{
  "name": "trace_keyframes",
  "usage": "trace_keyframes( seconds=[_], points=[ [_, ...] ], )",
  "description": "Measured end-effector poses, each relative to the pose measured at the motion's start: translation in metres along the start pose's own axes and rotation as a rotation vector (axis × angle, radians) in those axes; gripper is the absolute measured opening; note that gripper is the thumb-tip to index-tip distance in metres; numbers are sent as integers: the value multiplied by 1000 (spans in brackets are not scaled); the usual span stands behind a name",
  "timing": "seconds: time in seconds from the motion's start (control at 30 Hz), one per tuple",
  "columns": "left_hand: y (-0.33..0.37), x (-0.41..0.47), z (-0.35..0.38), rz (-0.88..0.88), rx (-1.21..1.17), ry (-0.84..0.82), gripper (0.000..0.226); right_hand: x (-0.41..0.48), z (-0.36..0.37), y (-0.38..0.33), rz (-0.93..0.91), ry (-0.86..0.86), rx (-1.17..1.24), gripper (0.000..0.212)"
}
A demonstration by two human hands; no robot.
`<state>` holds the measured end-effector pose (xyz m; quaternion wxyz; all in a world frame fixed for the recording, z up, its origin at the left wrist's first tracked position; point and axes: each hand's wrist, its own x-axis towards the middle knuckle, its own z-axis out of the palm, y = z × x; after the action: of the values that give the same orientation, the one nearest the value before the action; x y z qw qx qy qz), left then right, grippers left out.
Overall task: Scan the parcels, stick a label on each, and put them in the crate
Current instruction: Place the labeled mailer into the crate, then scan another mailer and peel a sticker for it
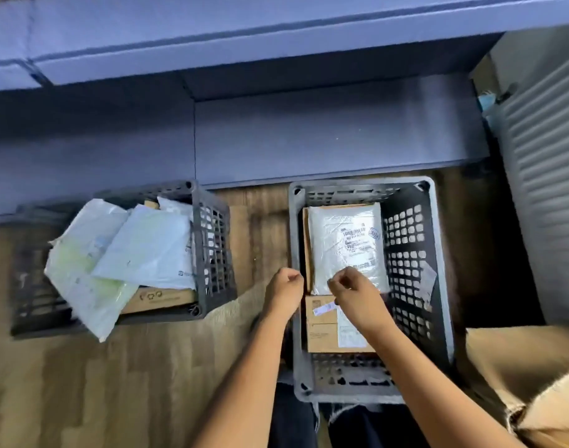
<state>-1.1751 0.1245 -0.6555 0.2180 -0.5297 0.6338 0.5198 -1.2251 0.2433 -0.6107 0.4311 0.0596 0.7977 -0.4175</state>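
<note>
Two hands above the right crate [406,263] on the floor

The left hand [284,286] has its fingers curled, nothing visible in them. The right hand [354,295] has its fingertips pressed together; whether they pinch anything, I cannot tell. A white mailer [347,247] and a cardboard box [321,333] lie in the crate, a label strip [323,308] on the box.

No print can be read: the mailer label [357,241], right of centre, and the box label [350,333] below it are both blurred.
</note>
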Motion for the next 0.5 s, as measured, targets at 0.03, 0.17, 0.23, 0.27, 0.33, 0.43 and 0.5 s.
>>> trace_keyframes(
  seconds=[0.03, 0.17, 0.23, 0.27, 0.33, 0.43, 0.5],
  points=[
    [1, -11, -15, 6, -10, 11, 17, -7, 6, -12, -17, -23, -30, 16],
    [-10, -42, -70, 5, -69, 34, 22, -29, 37, -51, -79, -91, -124, 7],
    [-26, -47, -95, -9, -81, 64, 19, -39, 62, -65, -95, -133, -157, 9],
    [-34, -49, -107, -24, -96, 69, 14, -42, 75, -70, -99, -145, -170, 10],
    [-54, -47, -130, -56, -114, 62, 8, -45, 105, -76, -106, -151, -195, 11],
    [-78, -38, -167, -66, -143, 57, 11, -44, 151, -84, -90, -154, -219, 7],
    [-92, -28, -199, -77, -117, 57, 11, -45, 185, -94, -67, -156, -195, 14]
  ],
)
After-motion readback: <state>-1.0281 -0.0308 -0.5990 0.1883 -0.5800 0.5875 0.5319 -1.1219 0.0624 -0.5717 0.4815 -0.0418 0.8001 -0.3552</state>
